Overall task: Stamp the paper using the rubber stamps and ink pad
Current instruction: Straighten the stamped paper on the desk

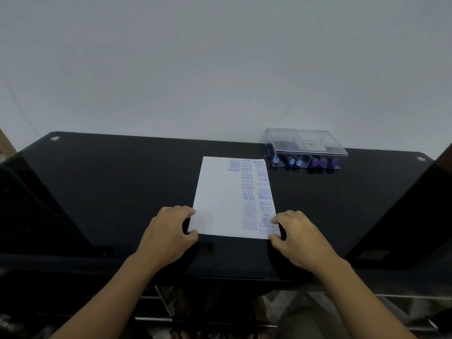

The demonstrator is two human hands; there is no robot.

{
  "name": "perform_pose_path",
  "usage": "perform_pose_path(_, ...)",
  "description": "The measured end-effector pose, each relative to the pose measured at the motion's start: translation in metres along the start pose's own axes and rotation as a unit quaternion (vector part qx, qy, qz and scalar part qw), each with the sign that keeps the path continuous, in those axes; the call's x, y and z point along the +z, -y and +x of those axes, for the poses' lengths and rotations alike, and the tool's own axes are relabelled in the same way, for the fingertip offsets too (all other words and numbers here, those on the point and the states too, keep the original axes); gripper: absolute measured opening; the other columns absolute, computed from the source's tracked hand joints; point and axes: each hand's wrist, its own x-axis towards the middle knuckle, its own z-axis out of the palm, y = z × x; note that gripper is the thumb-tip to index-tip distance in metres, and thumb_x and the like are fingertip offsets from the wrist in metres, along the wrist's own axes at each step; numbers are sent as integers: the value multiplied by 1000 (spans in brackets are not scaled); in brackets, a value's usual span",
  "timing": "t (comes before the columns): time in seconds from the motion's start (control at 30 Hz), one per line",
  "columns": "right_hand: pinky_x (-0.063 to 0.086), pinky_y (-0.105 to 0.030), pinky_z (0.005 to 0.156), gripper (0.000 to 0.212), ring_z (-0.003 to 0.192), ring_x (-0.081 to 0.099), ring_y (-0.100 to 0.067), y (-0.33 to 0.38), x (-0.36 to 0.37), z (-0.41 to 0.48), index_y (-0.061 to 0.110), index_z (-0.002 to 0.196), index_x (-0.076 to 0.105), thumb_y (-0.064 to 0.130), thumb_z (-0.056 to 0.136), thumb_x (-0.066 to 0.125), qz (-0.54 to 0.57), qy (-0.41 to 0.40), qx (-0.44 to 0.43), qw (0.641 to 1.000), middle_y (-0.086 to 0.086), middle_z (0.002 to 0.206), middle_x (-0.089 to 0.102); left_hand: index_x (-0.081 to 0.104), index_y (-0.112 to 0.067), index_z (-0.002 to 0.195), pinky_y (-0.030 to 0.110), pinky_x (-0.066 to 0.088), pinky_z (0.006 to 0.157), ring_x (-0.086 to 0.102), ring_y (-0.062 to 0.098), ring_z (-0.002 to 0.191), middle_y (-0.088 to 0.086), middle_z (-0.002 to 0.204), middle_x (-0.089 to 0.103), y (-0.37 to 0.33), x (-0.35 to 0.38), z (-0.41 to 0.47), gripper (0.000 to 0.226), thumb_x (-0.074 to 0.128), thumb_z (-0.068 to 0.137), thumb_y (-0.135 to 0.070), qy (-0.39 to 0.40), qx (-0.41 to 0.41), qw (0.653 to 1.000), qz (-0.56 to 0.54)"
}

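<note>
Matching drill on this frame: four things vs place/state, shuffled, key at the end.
Column A
1. paper
2. clear box
3. left hand
4. right hand

Column B
a. holds the paper's near right corner, by the blue prints
b. at the far right of the table, with stamps inside
c. lies flat mid-table, right part printed, left part blank
d. holds the paper's near left corner, at the blank part

Pairs: 1-c, 2-b, 3-d, 4-a
</note>
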Motion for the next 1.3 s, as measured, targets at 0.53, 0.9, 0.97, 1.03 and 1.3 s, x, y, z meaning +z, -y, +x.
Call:
perform_pose_path(0.53, 46, -32, 90, 35, 111, 49, -20, -21, -2, 88, 16, 125, 60, 34, 94, 59, -30, 21, 15, 999, -1, 116, 59, 57, -21, 128, 33, 47, 89, 46, 14, 122, -12, 120, 61, 2, 12, 90, 43, 62, 87, -34, 9, 6, 999, 34)
perform_pose_path(0.9, 47, -35, 90, 30, 108, 51, -23, -25, -3, 117, 13, 118, 62, 30, 94, 59, -35, 29, 26, 999, -5, 113, 60, 58, -18, 127, 39, 51, 87, 50, 17, 116, -7, 120, 62, -1, 19, 117, 40, 59, 89, -32, 0, -11, 1000, 23)
perform_pose_path(0.97, 48, -36, 89, 29, 105, 52, -24, -25, -2, 118, 12, 117, 63, 29, 94, 57, -35, 26, 30, 999, -6, 111, 60, 59, -18, 126, 38, 50, 86, 51, 17, 114, -7, 117, 63, -1, 20, 116, 39, 59, 90, -32, -5, -8, 1000, 23)
perform_pose_path(1.03, 48, -39, 89, 29, 104, 52, -25, -24, 0, 117, 11, 116, 63, 28, 93, 56, -31, 24, 38, 998, -6, 110, 60, 60, -18, 124, 38, 50, 85, 52, 18, 111, -7, 113, 63, -1, 22, 116, 37, 59, 90, -31, -10, -9, 1000, 18)
perform_pose_path(1.3, 43, -38, 99, 45, 124, 45, -26, -12, 12, 103, 10, 136, 50, 27, 95, 54, 59, -20, 84, 995, -7, 137, 51, 41, -16, 145, 42, 33, 112, 37, 27, 138, 3, 150, 41, -9, 33, 104, 54, 46, 95, -36, 30, -21, 999, 9)
